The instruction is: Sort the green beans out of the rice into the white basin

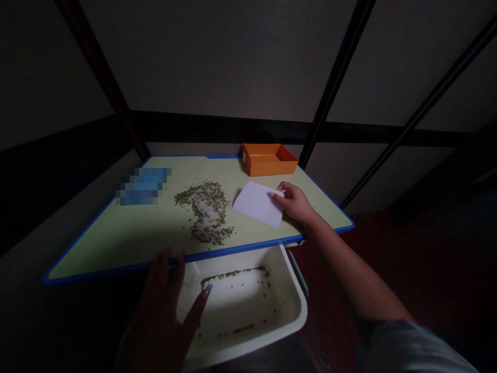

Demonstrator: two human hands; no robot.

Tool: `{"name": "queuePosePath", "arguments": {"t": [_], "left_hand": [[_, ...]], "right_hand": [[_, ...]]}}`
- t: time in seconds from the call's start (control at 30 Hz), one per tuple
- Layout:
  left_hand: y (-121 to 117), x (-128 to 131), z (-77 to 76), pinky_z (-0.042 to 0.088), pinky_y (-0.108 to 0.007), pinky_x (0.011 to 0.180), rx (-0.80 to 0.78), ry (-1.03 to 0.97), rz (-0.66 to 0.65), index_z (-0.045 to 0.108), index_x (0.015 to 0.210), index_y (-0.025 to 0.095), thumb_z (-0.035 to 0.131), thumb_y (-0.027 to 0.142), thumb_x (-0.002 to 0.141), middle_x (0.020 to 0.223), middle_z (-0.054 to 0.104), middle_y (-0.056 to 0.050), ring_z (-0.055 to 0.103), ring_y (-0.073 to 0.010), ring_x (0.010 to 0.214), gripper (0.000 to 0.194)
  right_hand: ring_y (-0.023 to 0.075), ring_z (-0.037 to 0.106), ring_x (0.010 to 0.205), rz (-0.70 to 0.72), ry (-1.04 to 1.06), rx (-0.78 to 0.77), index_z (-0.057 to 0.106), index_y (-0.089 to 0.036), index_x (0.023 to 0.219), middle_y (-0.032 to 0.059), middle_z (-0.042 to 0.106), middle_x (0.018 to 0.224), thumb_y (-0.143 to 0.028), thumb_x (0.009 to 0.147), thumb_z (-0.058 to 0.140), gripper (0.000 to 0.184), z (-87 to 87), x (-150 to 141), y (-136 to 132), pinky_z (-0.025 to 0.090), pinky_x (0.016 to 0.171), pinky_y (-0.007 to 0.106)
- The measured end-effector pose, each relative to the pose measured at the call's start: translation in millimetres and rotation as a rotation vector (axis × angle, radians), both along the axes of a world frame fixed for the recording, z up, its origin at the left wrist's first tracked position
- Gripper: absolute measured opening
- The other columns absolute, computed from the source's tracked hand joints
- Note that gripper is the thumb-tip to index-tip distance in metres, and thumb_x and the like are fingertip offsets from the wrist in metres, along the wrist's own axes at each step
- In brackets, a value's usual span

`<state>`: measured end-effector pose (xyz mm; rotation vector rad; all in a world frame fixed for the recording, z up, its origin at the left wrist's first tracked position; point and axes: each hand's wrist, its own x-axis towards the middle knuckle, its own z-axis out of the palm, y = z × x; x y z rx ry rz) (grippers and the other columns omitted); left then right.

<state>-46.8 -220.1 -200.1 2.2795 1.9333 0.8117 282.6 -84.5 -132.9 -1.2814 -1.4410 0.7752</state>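
Fingers [276, 196] of my right hand [297, 203] pinch the white paper card [258, 203], just right of the green-and-white grain pile [205, 212] on the pale table [128, 233]; my left hand [166, 305], splayed (gripping nothing), steadies the white plastic tray [287, 316] below.

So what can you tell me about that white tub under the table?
The white tub looks like plastic, roughly rectangular with rounded corners and a thick rim. It sits tilted just below the table's blue front edge. A few small green grains lie scattered inside, mostly along the far side. The left hand rests over its near left rim.
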Motion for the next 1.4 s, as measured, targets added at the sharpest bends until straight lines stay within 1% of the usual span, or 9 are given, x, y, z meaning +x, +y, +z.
{"name": "queuePosePath", "arguments": {"t": [0.33, 0.5, 0.6, 0.8, 0.97, 1.07, 1.2, 1.3, 1.4], "left_hand": [[-1, 0, 4.5, 0.024, -0.051, 0.123, -0.038, -0.056, 0.017, 0.041, 0.147, 0.019, 0.035, 0.062, 0.088, 0.168, 0.016, -0.01, 0.015, -0.0275, 0.154, 0.073], [0, 0, 3.9, 0.026, -0.054, 0.122, -0.036, -0.032, 0.017, 0.043, 0.145, 0.013, 0.032, 0.063, 0.088, 0.167, 0.016, -0.014, 0.014, -0.0301, 0.154, 0.077], [1, -1, 0.3, 0.024, -0.053, 0.122, -0.003, -0.021, -0.001, 0.041, 0.146, 0.015, 0.032, 0.06, 0.09, 0.168, 0.016, -0.012, 0.014, -0.028, 0.155, 0.073], [1, -1, 4.5, 0.023, -0.053, 0.123, -0.042, -0.05, 0.001, 0.041, 0.146, 0.015, 0.033, 0.064, 0.088, 0.168, 0.015, -0.013, 0.014, -0.028, 0.155, 0.077], [0, -1, 6.6, 0.024, -0.052, 0.123, -0.05, -0.073, 0.018, 0.042, 0.146, 0.015, 0.031, 0.064, 0.088, 0.168, 0.016, -0.012, 0.013, -0.0283, 0.155, 0.076], [1, -2, 3.7, 0.024, -0.052, 0.123, -0.05, -0.069, -0.005, 0.041, 0.147, 0.018, 0.034, 0.061, 0.088, 0.168, 0.014, -0.01, 0.012, -0.0281, 0.155, 0.073], [1, -1, 4.5, 0.023, -0.054, 0.122, -0.039, -0.064, 0.01, 0.041, 0.146, 0.016, 0.034, 0.063, 0.088, 0.168, 0.017, -0.012, 0.015, -0.0299, 0.154, 0.075], [-1, 2, 8.6, 0.025, -0.055, 0.122, -0.039, -0.072, 0.006, 0.042, 0.146, 0.014, 0.032, 0.064, 0.088, 0.167, 0.017, -0.014, 0.016, -0.0314, 0.154, 0.077], [-2, 2, 11.6, 0.025, -0.056, 0.122, -0.066, -0.069, 0.002, 0.041, 0.146, 0.012, 0.033, 0.062, 0.089, 0.168, 0.014, -0.014, 0.014, -0.0321, 0.154, 0.076]], "right_hand": [[0.0163, 0.045, 0.057, -0.472, -0.283, 0.075, 0.046, -0.025, 0.068, -0.0025, 0.05, 0.058, -0.04, 0.072, 0.062, 0.022, 5.3, 14, 4, 0.028, 0.055, 0.028], [0.0176, 0.043, 0.057, -0.601, -0.339, 0.071, 0.044, -0.025, 0.07, -0.0017, 0.05, 0.059, -0.037, 0.075, 0.06, 0.02, 6.0, 19, 2, 0.028, 0.057, 0.03], [0.0195, 0.046, 0.06, -0.661, -0.396, 0.076, 0.046, -0.025, 0.071, 0.0012, 0.054, 0.063, -0.035, 0.078, 0.06, 0.018, 6.1, 20, 1, 0.029, 0.058, 0.03], [0.0227, 0.05, 0.066, -0.723, -0.453, 0.035, 0.053, -0.023, 0.075, 0.0072, 0.061, 0.071, -0.032, 0.082, 0.059, 0.013, 6.9, 22, -2, 0.03, 0.061, 0.031], [0.0222, 0.049, 0.066, -0.74, -0.391, 0.014, 0.051, -0.023, 0.074, 0.0051, 0.058, 0.069, -0.029, 0.08, 0.06, 0.013, 10.0, 24, -3, 0.03, 0.061, 0.031], [0.0198, 0.046, 0.062, -0.788, -0.276, 0.081, 0.049, -0.023, 0.073, 0.0003, 0.051, 0.063, -0.03, 0.08, 0.059, 0.014, 12.4, 27, -5, 0.03, 0.06, 0.03], [0.0165, 0.04, 0.057, -0.896, -0.169, 0.262, 0.045, -0.024, 0.073, -0.0055, 0.04, 0.058, -0.03, 0.083, 0.054, 0.015, 13.7, 29, -6, 0.028, 0.057, 0.029], [0.0154, 0.038, 0.056, -0.872, -0.164, 0.325, 0.045, -0.024, 0.073, -0.0065, 0.038, 0.058, -0.031, 0.084, 0.054, 0.016, 12.1, 28, -5, 0.027, 0.056, 0.028], [0.0146, 0.039, 0.056, -0.782, -0.174, 0.344, 0.046, -0.023, 0.075, -0.0059, 0.041, 0.06, -0.033, 0.086, 0.053, 0.016, 8.7, 25, -3, 0.027, 0.056, 0.028]]}}
